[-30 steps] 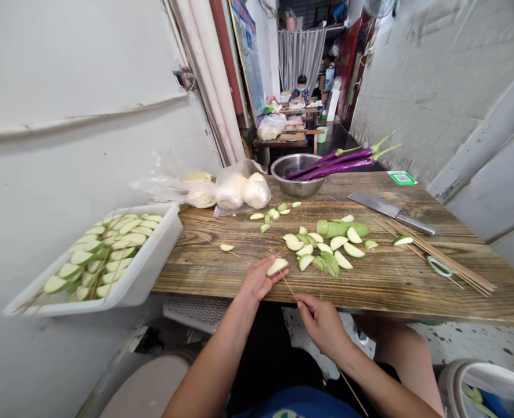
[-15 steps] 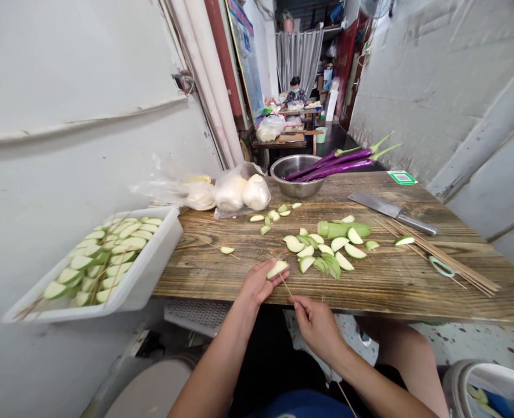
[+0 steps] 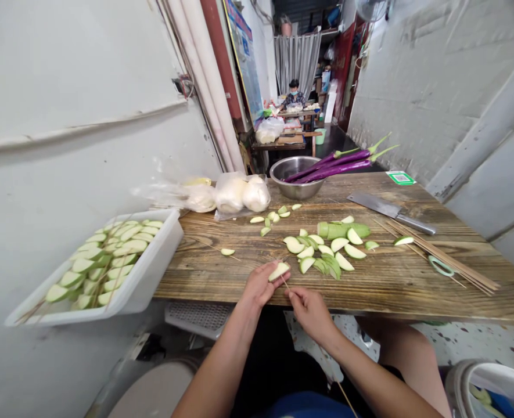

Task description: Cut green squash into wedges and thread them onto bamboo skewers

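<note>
My left hand (image 3: 260, 285) pinches a pale green vegetable slice (image 3: 278, 270) at the front edge of the wooden table (image 3: 383, 278). My right hand (image 3: 309, 312) grips a thin bamboo skewer (image 3: 285, 283) whose tip enters the slice; the skewer's tail runs back under my wrist. Several more cut slices (image 3: 322, 251) lie just beyond my hands, with an uncut green piece (image 3: 342, 229) behind them.
A white tray (image 3: 152, 268) of skewered slices hangs off the table's left end. A cleaver (image 3: 390, 210), a bundle of skewers (image 3: 444, 259), a steel bowl (image 3: 295, 174) with purple eggplants (image 3: 339, 160), and bagged white items (image 3: 241, 194) sit further back. A person sits far behind.
My right hand has slid forward along the skewer toward the slice, pushing it in. My left hand keeps the slice in place.
</note>
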`<state>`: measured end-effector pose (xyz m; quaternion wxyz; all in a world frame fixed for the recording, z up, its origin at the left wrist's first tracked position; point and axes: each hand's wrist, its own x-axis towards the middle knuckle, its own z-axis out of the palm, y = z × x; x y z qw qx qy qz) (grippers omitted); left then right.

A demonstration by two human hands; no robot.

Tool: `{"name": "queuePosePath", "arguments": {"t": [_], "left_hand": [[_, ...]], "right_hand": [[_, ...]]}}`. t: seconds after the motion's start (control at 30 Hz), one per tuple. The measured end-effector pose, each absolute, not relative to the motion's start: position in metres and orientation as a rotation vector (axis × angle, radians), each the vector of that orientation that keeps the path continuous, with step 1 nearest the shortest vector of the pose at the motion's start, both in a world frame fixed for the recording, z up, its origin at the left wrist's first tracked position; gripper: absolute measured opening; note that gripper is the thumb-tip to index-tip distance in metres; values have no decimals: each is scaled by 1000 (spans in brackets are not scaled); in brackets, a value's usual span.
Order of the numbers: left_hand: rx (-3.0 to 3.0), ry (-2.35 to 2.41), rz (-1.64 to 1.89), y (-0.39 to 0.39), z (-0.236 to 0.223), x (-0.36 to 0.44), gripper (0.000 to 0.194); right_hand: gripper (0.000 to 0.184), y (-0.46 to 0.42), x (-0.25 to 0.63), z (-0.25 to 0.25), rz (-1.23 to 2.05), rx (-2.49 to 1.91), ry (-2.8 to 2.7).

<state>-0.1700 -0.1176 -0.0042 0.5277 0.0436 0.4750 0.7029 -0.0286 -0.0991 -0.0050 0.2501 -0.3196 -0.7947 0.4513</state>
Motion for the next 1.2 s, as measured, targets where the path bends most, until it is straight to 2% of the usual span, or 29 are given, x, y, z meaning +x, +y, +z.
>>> {"name": "queuePosePath", "arguments": {"t": [1.2], "left_hand": [[137, 1113, 1633, -117, -11, -173, 9]], "right_hand": [[32, -99, -52, -14, 1322, -926, -2010]]}}
